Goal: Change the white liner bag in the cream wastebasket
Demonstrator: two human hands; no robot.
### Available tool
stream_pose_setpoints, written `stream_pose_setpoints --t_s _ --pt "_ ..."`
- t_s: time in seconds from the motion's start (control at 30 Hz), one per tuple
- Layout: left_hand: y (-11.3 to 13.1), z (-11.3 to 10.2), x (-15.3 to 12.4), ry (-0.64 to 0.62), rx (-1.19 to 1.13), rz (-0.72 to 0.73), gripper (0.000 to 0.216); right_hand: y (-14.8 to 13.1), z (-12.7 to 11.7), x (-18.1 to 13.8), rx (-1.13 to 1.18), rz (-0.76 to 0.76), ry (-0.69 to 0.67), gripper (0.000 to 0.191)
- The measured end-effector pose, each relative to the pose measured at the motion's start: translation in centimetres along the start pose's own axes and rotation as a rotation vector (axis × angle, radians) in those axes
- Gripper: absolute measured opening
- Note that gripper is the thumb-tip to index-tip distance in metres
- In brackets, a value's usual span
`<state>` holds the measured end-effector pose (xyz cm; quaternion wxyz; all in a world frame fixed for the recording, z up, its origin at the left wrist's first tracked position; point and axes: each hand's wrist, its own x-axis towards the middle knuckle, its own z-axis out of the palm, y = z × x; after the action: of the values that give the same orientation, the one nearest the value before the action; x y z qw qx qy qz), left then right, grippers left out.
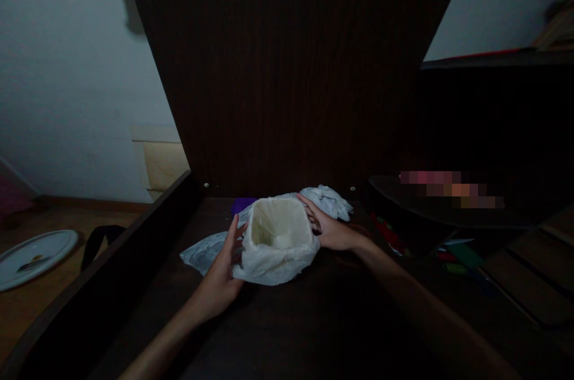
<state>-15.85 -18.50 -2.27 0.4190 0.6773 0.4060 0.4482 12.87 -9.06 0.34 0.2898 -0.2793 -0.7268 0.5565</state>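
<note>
A small square bin [281, 221], pale inside, stands on the dark wooden surface with its mouth facing up. A thin white plastic bag [280, 263] lines it and hangs in folds over the rim. My left hand [226, 266] presses the bin's left side, thumb up near the rim. On the opposite side, my right hand [327, 227] has its fingers curled against the rim and bag. Loose bag film [201, 253] spreads out beyond my left hand. Behind the bin lie a crumpled white bag [329, 203] and something purple [243, 206], partly hidden.
A tall dark wooden panel [287, 81] rises behind the surface. Along the left runs a raised dark edge [134, 248]. To the right are a dark curved shelf [448, 212] and several coloured items in shadow. A white round lid-like object [40, 254] lies on the floor.
</note>
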Motion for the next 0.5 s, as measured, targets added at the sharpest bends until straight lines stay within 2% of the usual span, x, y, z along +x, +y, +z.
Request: stream_pose_setpoints --t_s 0.13,0.3,0.43,0.5 --pt "-0.3 -1.1 1.3 -0.065 0.023 -0.032 0.111 -0.3 0.3 0.9 0.000 -0.023 0.011 0.125" --pt "-0.1 -1.9 3.0 -0.045 0.301 0.069 0.088 -1.2 1.3 1.5 -0.019 -0.018 0.059 0.096" --pt "0.4 -2.0 4.0 -0.073 0.508 0.130 0.062 -0.6 1.0 1.6 -0.128 -0.053 0.128 0.085" --pt "0.3 -2.0 4.3 -0.042 0.589 0.135 0.061 0.0 0.6 1.6 -0.201 -0.068 0.146 0.082"
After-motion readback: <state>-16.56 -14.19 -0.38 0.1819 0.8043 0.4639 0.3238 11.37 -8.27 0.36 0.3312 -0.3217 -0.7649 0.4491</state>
